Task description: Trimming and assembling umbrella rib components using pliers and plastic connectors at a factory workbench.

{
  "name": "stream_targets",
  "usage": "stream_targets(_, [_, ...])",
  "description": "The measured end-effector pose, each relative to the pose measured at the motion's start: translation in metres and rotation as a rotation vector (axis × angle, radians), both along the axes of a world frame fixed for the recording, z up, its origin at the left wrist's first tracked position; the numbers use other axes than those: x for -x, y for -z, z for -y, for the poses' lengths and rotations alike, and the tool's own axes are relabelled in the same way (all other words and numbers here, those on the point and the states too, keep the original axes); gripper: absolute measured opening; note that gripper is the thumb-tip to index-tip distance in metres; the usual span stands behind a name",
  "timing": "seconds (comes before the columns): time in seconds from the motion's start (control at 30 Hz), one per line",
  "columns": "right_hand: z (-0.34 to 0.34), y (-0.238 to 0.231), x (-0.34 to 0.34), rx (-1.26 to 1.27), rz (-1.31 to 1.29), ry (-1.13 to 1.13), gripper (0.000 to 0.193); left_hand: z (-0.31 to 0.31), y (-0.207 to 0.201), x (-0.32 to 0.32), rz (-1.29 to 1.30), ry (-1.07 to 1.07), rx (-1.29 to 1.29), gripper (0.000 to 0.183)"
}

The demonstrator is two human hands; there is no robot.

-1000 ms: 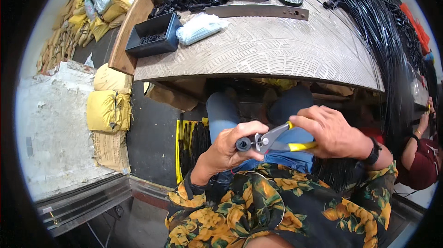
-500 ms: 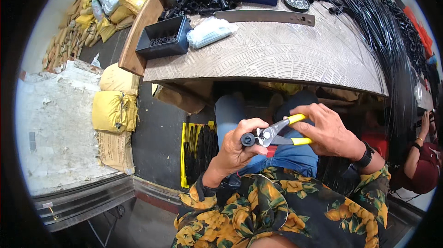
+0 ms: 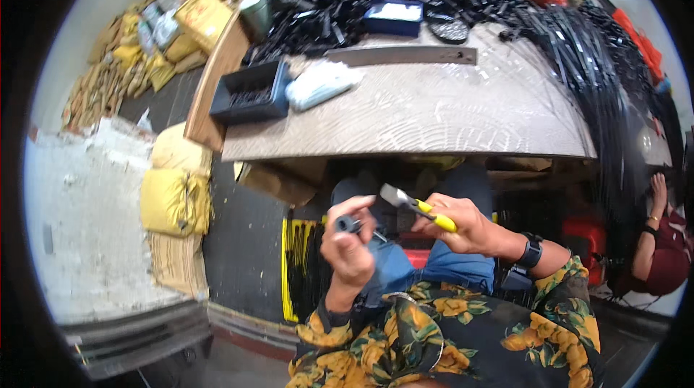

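Observation:
My left hand [image 3: 350, 256] is closed round a small black cylindrical part [image 3: 345, 225], whose round hollow end faces up. A thin light-coloured piece juts out beside those fingers, too blurred to name. In my right hand [image 3: 466, 225] is a pair of end-cutting pliers [image 3: 395, 197] with yellow grips and a metal head. The pliers' head points up and left, apart from the black part. Both hands are over my lap, in front of the table's near edge.
The patterned table [image 3: 405, 117] bears a dark bin [image 3: 249, 115] of small black pieces, a plastic bag [image 3: 325, 84], a metal bar [image 3: 405, 55], a blue box [image 3: 392, 25] and heaped black parts [image 3: 311, 1]. Long black strands [image 3: 589, 63] overhang its right side. Another person's arm [image 3: 648, 233] is far right.
The pliers have come away from the black part and turned, with their handles now closer together. My left hand has moved left and slightly down with the part. The view has shifted slightly.

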State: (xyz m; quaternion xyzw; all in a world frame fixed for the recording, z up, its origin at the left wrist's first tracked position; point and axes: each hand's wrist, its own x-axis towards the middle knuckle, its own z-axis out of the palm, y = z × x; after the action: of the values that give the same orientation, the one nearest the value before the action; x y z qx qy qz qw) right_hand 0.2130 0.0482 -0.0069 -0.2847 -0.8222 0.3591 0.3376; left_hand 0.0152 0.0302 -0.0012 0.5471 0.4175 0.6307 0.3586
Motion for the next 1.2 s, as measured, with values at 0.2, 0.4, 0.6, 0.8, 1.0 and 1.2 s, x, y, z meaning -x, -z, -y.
stream_targets(0.2, [-0.114, -0.054, -0.047, 0.197, 0.008, 0.646, 0.026, 0.0, 0.006, -0.001, 0.099, 0.094, 0.035, 0.063])
stream_targets(0.4, [-0.253, -0.045, -0.08, -0.215, 0.752, 0.933, 0.014, -0.012, 0.013, -0.003, 0.066, 0.237, 0.143, 0.069])
stream_targets(0.6, [-0.283, -0.031, -0.088, -0.318, 0.878, 0.887, 0.012, -0.023, 0.016, 0.004, 0.117, 0.2, 0.169, 0.067])
stream_targets(0.8, [-0.276, -0.028, -0.081, -0.442, 0.753, 0.878, 0.016, -0.019, 0.019, 0.008, 0.117, 0.193, 0.167, 0.066])
stream_targets(1.0, [-0.175, -0.046, -0.023, 0.169, -0.11, 0.443, 0.016, -0.021, 0.013, 0.004, 0.171, 0.166, 0.199, 0.063])
stream_targets(1.2, [-0.046, -0.039, 0.024, 0.099, -0.496, 0.053, 0.014, -0.024, -0.026, -0.024, 0.037, 0.354, 0.22, 0.064])
